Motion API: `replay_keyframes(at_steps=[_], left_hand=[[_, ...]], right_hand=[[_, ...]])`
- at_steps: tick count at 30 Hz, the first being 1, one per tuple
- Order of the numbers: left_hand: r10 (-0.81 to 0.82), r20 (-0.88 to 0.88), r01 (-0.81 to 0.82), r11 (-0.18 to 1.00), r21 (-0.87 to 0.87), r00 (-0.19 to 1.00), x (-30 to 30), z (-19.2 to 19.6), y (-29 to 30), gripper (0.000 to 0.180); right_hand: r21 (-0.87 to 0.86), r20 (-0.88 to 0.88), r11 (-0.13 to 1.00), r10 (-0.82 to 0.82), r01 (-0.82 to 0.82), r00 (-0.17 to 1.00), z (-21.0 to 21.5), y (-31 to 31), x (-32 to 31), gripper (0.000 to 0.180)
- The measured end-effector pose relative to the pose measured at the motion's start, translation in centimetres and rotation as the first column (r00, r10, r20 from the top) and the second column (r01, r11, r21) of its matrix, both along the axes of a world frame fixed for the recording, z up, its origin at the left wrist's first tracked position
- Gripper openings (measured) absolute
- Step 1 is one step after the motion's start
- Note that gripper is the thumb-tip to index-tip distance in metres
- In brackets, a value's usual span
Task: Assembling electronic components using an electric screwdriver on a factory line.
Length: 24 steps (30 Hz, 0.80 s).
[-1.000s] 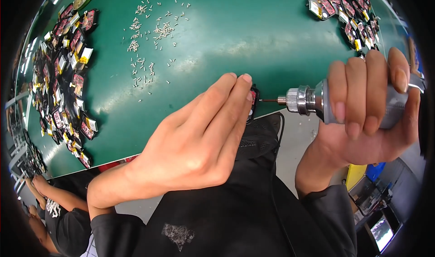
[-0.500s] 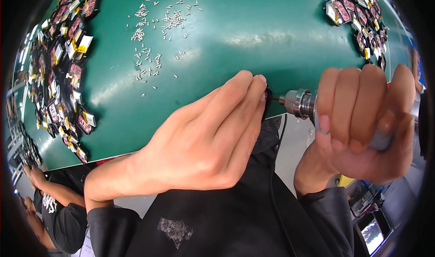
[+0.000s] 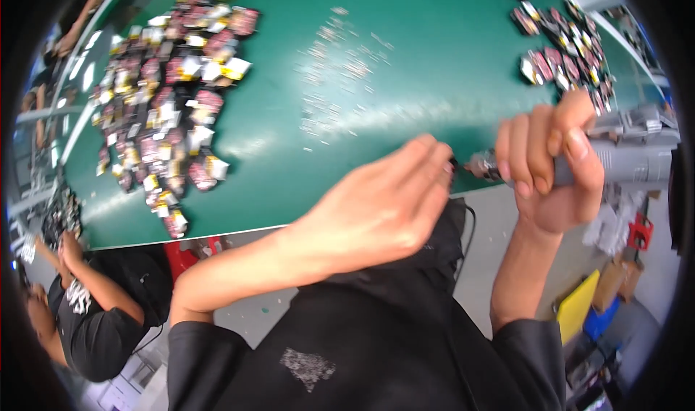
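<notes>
My right hand (image 3: 550, 161) is wrapped round a grey electric screwdriver (image 3: 626, 163), held level with its metal nose pointing left. The tip meets or nearly meets a small dark part (image 3: 453, 166) at the fingertips of my left hand (image 3: 384, 204). Those left fingers are pressed together round the part and hide most of it, so its kind cannot be made out. Both hands are over the near edge of the green table (image 3: 271, 194). Beyond them lie many loose small silvery screws (image 3: 326, 85), blurred by motion.
A large heap of small black-and-red assemblies with white and yellow pieces (image 3: 166, 114) covers the table's left. A similar heap (image 3: 568, 60) lies at the far right. At lower left a co-worker in a dark shirt (image 3: 101, 324) sits by the table. A yellow panel (image 3: 578, 306) stands lower right.
The view has shifted, so the table and heaps appear further right. The screwdriver's grey body now shows beyond my right hand. My left hand still grips the dark part.
</notes>
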<state>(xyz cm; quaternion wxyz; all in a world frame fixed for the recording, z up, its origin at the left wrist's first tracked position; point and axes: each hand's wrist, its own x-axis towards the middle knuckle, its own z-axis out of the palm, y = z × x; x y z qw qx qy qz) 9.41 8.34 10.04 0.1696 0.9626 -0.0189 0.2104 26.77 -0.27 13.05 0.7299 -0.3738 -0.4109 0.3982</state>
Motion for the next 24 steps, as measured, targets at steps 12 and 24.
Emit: replay_keyframes(at_steps=[12, 24], left_hand=[[0.606, 0.088, -0.612, 0.786, 0.088, 0.791, -9.7, 4.2, 8.0, 0.034], [0.469, -0.063, -0.462, 0.881, 0.101, 0.881, -3.8, 2.9, 10.4, 0.026]], right_hand=[[0.209, -0.434, 0.967, -0.043, 0.147, 0.9, 1.4, -2.8, 1.3, 0.018], [0.085, -0.726, 0.975, -0.08, 0.204, 0.683, -4.0, -1.2, 0.0, 0.01]])
